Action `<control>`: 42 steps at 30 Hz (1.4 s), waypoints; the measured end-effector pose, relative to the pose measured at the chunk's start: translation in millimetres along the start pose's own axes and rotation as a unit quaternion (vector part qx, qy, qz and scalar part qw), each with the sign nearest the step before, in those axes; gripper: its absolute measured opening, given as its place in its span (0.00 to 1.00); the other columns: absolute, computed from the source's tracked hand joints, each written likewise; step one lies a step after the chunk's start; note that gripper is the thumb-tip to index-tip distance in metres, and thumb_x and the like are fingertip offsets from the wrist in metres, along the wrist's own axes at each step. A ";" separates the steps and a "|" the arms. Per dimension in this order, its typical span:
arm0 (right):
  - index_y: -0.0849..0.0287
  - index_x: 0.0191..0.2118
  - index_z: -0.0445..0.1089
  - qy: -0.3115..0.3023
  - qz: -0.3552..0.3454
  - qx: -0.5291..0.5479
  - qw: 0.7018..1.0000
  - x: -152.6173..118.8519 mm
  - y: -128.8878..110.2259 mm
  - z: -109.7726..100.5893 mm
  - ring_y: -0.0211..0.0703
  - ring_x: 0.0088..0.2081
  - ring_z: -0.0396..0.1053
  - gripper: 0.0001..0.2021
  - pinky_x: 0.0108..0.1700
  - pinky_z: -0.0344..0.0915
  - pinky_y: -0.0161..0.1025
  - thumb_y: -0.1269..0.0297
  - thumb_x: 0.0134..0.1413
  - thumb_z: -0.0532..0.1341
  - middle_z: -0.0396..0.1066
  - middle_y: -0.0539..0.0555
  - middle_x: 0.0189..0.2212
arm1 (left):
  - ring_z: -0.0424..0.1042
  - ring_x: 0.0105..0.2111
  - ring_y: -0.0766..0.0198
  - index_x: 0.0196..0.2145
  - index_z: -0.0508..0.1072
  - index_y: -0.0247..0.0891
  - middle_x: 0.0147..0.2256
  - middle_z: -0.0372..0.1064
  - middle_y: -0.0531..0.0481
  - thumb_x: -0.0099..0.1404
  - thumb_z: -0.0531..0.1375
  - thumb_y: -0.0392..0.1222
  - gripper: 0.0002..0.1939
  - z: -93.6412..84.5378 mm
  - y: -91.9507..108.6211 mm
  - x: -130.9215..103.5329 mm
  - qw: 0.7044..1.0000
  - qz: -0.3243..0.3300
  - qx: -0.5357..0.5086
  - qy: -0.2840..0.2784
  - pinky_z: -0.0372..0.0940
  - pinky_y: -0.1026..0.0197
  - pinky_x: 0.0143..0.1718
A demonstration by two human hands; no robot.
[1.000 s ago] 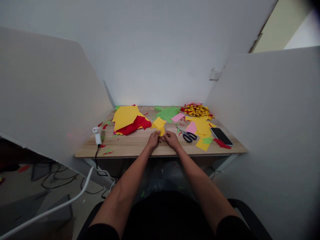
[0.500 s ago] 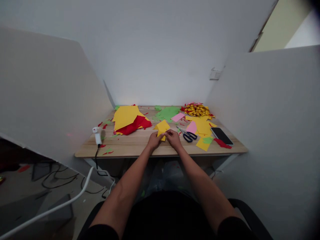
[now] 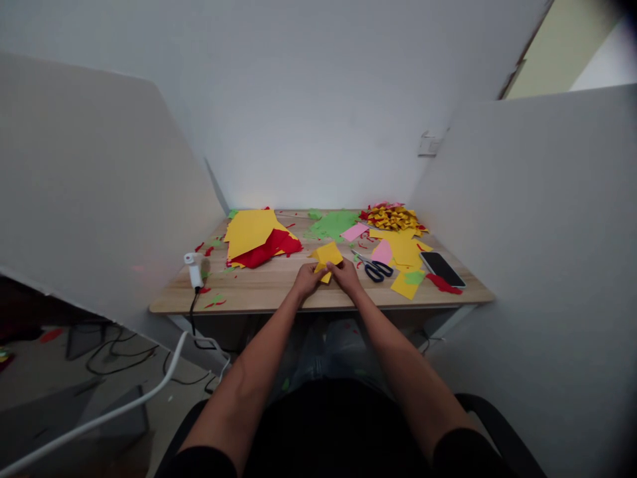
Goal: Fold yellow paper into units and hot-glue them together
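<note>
Both my hands pinch one small folded yellow piece point(image 3: 328, 253), which looks like felt or thick paper, just above the front half of the wooden table point(image 3: 263, 289). My left hand point(image 3: 306, 279) closes on its lower left side, and my right hand point(image 3: 346, 274) grips its lower right. The piece's upper part stands up beyond my fingers, and a small end pokes out below them. Part of the fold is hidden by my thumbs. Dark-handled scissors point(image 3: 375, 269) lie with their blades apart, just right of my right hand.
Yellow sheets point(image 3: 249, 232) overlap red material point(image 3: 261, 253) on the left. Green material point(image 3: 334, 226) lies behind my hands. A pile of gold ruffled pieces point(image 3: 393, 218) sits back right, a phone point(image 3: 442, 269) at right. A white corded tool point(image 3: 194, 271) stands left. Partitions flank the table.
The yellow piece has turned and shifted slightly right in my fingers, so its upper face now leans to the right. Both hands keep their pinch in nearly the same place.
</note>
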State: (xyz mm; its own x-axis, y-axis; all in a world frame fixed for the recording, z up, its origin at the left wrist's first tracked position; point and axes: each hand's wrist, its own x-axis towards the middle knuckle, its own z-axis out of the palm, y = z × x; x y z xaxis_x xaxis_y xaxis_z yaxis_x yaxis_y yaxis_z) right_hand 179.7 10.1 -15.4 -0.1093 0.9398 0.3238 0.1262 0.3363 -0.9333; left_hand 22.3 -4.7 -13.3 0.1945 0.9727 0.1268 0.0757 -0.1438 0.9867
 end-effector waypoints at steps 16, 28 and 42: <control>0.62 0.47 0.70 0.000 0.051 -0.006 0.999 0.8 5.4 -3.5 0.39 0.36 0.73 0.14 0.37 0.73 0.40 0.55 0.66 0.60 0.73 0.53 0.40 | 0.74 0.40 0.62 0.47 0.72 0.33 0.44 0.73 0.46 0.70 0.61 0.46 0.15 -3.2 5.6 2.6 0.998 0.018 -0.062 0.027 0.73 0.54 0.41; 0.62 0.47 0.71 -0.024 0.037 -0.024 0.999 -0.5 5.9 -4.1 0.40 0.37 0.73 0.13 0.38 0.73 0.41 0.57 0.65 0.61 0.73 0.53 0.40 | 0.74 0.38 0.63 0.44 0.73 0.33 0.41 0.73 0.47 0.69 0.61 0.46 0.13 -2.6 10.0 2.1 0.996 0.017 -0.068 0.057 0.73 0.55 0.40; 0.62 0.45 0.70 -0.049 0.004 -0.018 0.999 -3.4 -1.6 3.6 0.36 0.32 0.71 0.12 0.35 0.71 0.38 0.57 0.64 0.62 0.72 0.51 0.36 | 0.73 0.33 0.65 0.46 0.72 0.33 0.39 0.72 0.48 0.70 0.60 0.48 0.15 -2.1 0.8 4.0 0.997 0.001 -0.051 0.061 0.72 0.59 0.35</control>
State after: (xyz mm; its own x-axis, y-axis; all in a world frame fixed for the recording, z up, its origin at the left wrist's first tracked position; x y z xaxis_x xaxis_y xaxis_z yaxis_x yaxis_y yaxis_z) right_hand 176.3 6.2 -15.5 -0.2044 0.9322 0.2987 0.1617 0.3331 -0.9289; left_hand 21.1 -0.5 -11.8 0.0732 0.9882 0.1343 -0.0248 -0.1328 0.9908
